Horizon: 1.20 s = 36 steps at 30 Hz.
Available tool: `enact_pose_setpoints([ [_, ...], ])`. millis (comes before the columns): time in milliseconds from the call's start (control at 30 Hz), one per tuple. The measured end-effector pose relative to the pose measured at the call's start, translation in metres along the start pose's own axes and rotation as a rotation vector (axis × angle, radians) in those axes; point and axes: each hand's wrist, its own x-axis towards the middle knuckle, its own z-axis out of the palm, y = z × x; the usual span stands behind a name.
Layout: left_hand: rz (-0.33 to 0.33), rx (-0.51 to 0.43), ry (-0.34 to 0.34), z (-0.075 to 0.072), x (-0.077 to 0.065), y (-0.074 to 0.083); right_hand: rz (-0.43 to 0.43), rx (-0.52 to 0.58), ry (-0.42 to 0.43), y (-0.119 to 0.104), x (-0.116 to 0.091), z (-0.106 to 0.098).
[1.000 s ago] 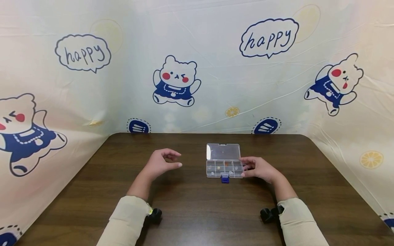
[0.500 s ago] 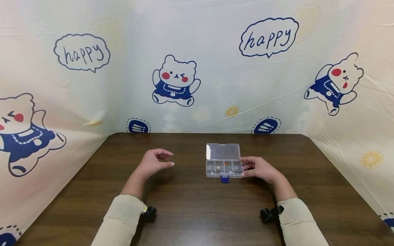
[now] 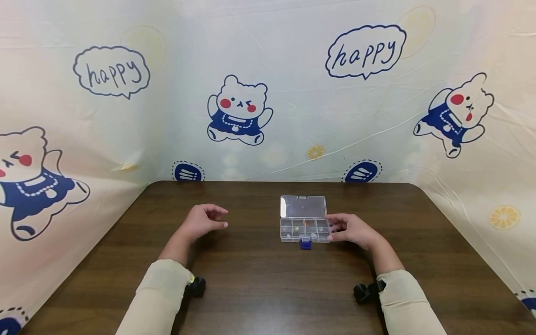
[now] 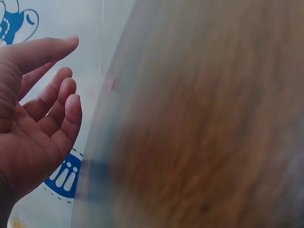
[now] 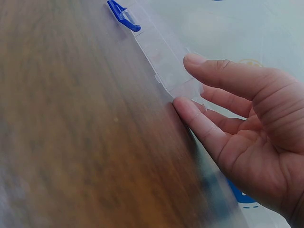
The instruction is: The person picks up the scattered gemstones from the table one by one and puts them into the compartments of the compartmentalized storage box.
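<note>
A clear plastic compartment box [image 3: 299, 235] lies on the wooden table with its lid [image 3: 303, 207] laid back and a blue latch [image 3: 306, 244] at the front. Several tiny white, yellowish and orange pieces sit in its compartments, too small to identify. My right hand [image 3: 353, 229] holds the box's right end, the thumb at the front corner and the forefinger at the back. In the right wrist view, fingers [image 5: 199, 123] meet the box end [image 5: 183, 90]. My left hand [image 3: 201, 220] is apart from the box on the left, fingers loosely bent, holding nothing; the left wrist view shows a bare palm [image 4: 40, 137].
The brown table [image 3: 268, 288] runs back to a pale cloth backdrop [image 3: 289, 111] printed with bears and "happy" bubbles. A black wrist camera [image 3: 196, 287] sits on the left forearm, another wrist camera [image 3: 366, 294] on the right.
My left hand has moved steadily left, away from the box. The right hand and the box have stayed in place.
</note>
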Motion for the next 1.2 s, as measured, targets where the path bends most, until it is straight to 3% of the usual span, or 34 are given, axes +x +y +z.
enact_pose_setpoints([
  [533, 0.001, 0.09, -0.134, -0.006, 0.017, -0.021, 0.001, -0.004, -0.003, 0.001, 0.0, 0.002],
  [933, 0.049, 0.186, -0.236, -0.006, 0.026, -0.019, 0.004, 0.011, -0.009, 0.001, 0.0, 0.002],
  [1200, 0.051, 0.214, -0.243, -0.007, 0.032, -0.019, 0.009, 0.008, -0.009, -0.001, 0.0, 0.0],
])
